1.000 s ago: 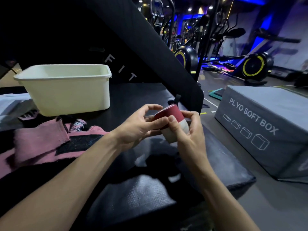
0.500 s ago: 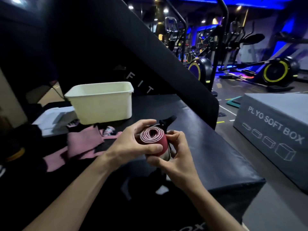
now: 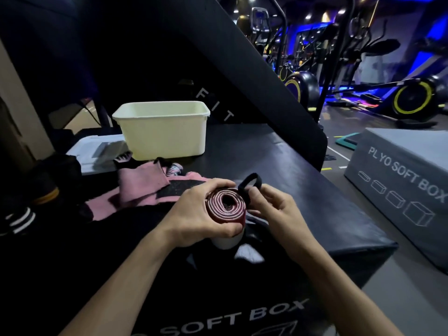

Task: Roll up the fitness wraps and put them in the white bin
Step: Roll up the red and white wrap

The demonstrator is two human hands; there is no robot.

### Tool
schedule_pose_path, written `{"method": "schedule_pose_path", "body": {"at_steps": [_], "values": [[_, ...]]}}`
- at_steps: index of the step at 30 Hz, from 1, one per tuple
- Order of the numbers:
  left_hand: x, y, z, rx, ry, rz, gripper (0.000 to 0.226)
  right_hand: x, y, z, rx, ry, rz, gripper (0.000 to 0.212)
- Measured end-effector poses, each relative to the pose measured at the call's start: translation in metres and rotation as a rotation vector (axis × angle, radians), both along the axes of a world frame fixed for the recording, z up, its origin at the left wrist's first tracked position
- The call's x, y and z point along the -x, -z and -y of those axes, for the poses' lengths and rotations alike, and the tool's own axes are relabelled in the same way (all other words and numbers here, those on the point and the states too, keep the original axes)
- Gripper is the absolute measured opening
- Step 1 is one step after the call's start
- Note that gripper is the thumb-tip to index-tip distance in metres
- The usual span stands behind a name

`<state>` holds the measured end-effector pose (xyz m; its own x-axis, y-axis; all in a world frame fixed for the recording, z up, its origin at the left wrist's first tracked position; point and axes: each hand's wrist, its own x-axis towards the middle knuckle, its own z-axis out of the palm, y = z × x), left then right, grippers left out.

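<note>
A black padded surface (image 3: 278, 180) (printed "SOFT BOX" on its front) stands near a grey plyo box (image 3: 400, 180) on the floor to the right, with a slanted black pad (image 3: 218, 69) behind — and beyond, exercise bikes (image 3: 412, 98) with yellow-rimmed wheels under blue light.

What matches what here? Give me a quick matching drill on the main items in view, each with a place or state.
Things:
1. red wrap
2. white bin
3. pink wrap
4. black loop

States:
A. lying unrolled on the black box
B. coiled tight, gripped by the left hand
C. standing upright behind the pink cloth
D. pinched by the right hand

Pairs: 1-B, 2-C, 3-A, 4-D
</note>
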<state>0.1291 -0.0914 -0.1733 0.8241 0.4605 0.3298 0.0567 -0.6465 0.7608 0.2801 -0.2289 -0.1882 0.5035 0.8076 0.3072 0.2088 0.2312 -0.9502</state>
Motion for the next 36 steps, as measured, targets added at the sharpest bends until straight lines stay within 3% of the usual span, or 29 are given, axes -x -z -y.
{"method": "schedule_pose_path", "body": {"at_steps": [4,12,19,26,31,34,36], "values": [[-0.002,0.001,-0.001,-0.021,0.011,0.013,0.073,-0.002,-0.005,-0.006,-0.06,0.084,-0.047,0.011],[-0.003,0.005,-0.002,-0.03,-0.015,0.027,0.07,-0.02,-0.026,0.01,-0.181,-0.007,-0.265,0.014],[-0.004,0.008,0.002,-0.07,-0.058,0.046,0.068,-0.022,-0.028,0.028,-0.047,-0.148,-0.097,0.006],[-0.003,0.011,0.007,-0.039,-0.082,0.068,0.069,-0.021,-0.026,0.032,0.167,-0.023,-0.314,0.019],[-0.002,0.011,0.008,-0.033,-0.077,0.067,0.07,-0.022,-0.028,0.04,0.142,-0.053,-0.452,0.019],[-0.002,0.011,0.008,-0.033,-0.077,0.063,0.07,-0.022,-0.023,0.041,0.085,0.072,-0.369,0.036],[-0.002,0.011,0.008,-0.035,-0.077,0.061,0.071,-0.021,-0.017,0.041,0.092,0.247,-0.118,0.035]]}}
